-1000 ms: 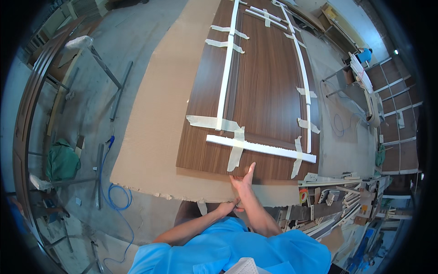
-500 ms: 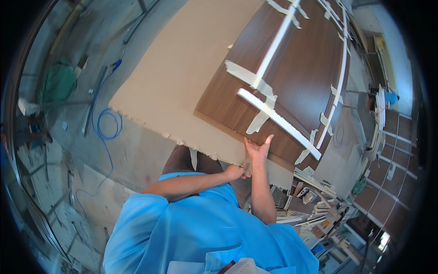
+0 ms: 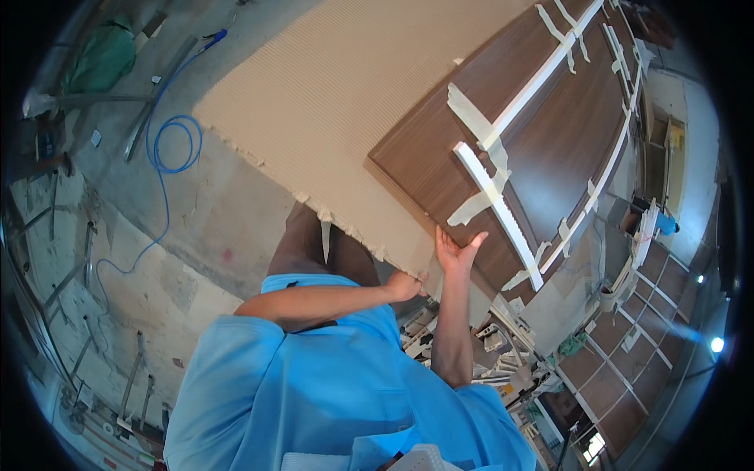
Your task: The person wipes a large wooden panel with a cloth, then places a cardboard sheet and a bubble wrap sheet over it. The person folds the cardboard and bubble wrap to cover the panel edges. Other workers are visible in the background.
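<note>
Well to the left of your left fingers, a blue hose (image 3: 164, 168) lies looped on the floor, clear of your hands. Nearer, spreading left and beyond those fingers, is corrugated cardboard (image 3: 314, 102); it extends under the brown panel and appears to serve as padding for its face. Your left hand (image 3: 404, 286) is at the cardboard's near edge, fingers partly curled; whether they grip it cannot be told. Just right of them, your right hand (image 3: 457, 251) is palm up, its fingers and thumb spread, fingertips at the panel's near edge, a posture that would suit steadying or supporting it. The brown panel (image 3: 550, 157) lies beyond and to the right of these fingertips. Just past your right thumb, a white strip (image 3: 510, 235) crosses it under pale tape (image 3: 470, 209), presumably stuck there against slipping. Right of your right wrist, offcuts (image 3: 510, 361) lie heaped, well apart from your fingers.
</note>
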The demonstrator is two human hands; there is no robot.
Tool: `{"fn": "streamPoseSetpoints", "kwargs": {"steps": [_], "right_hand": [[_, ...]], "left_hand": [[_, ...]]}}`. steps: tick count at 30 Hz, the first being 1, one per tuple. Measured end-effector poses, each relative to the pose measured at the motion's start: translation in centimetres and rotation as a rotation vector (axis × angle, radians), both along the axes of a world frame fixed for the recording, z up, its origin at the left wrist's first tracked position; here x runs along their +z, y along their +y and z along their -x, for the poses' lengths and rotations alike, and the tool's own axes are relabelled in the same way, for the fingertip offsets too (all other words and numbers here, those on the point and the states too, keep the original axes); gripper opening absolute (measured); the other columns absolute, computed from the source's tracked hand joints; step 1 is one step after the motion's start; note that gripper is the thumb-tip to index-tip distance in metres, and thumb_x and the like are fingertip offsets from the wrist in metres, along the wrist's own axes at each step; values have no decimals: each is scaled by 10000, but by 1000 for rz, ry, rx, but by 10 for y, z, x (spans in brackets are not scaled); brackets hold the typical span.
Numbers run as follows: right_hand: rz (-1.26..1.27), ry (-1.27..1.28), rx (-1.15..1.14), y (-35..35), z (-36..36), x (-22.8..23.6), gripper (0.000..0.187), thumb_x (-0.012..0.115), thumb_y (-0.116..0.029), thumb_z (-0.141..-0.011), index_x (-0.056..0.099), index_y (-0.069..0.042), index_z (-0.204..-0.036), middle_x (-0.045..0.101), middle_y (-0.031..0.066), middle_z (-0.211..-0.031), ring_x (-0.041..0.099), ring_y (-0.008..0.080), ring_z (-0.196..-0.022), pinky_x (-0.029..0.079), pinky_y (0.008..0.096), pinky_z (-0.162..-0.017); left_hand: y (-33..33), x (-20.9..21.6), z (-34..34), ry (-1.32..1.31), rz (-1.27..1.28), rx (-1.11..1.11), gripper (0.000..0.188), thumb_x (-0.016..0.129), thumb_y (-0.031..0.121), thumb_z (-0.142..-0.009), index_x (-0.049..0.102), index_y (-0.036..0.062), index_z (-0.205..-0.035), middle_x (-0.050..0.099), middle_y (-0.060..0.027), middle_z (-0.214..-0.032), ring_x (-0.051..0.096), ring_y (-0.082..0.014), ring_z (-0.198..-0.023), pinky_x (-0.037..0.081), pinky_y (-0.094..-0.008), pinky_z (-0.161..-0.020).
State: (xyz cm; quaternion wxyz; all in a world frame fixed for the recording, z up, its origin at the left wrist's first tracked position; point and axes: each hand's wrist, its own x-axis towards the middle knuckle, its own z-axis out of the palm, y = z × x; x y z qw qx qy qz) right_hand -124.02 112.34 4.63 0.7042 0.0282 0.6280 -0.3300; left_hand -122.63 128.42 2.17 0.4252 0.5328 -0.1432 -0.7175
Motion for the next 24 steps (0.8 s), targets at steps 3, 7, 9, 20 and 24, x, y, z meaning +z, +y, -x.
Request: {"fn": "streamPoseSetpoints", "kwargs": {"steps": [3,7,9,20,24], "right_hand": [[84,-93,173,3,11,1,1038,681,-628,-763,231,5,-1452,283,163,-1489,259,310,-1405,274,496,-1158],[64,-246,250,3,24,2,1015,673,-570,-802,177,16,-1466,182,175,-1543,230,350,-1418,319,489,-1144],[41,-306,204,3,28,3,964,655,-509,-848,143,13,-1476,152,190,-1550,226,369,-1419,329,494,-1139],[305,34,682,45,125,75,548,457,-450,-995,528,43,-1226,599,229,-1191,588,265,-1136,509,364,-924],[-176,-175,456,100,164,80,761,451,-666,-905,576,45,-1147,647,211,-1095,648,314,-1009,541,463,-844]], "left_hand": [[-3,4,-1,-7,-11,-51,375,424,311,-1012,566,-17,-1122,716,-126,-915,706,-212,-842,550,-343,-747],[-8,8,2,150,-64,36,363,423,261,-1017,573,-59,-1099,695,-153,-977,713,-223,-841,573,-315,-730],[-10,8,4,128,-55,51,403,427,304,-1009,602,-57,-1043,710,-137,-896,719,-199,-787,562,-309,-688],[-25,47,-7,312,-117,232,391,463,280,-996,544,-30,-1219,690,-166,-1008,723,-194,-763,559,-268,-565],[-32,49,-10,282,-134,165,376,490,268,-989,561,-39,-1194,702,-150,-971,720,-191,-736,560,-272,-554]]}}
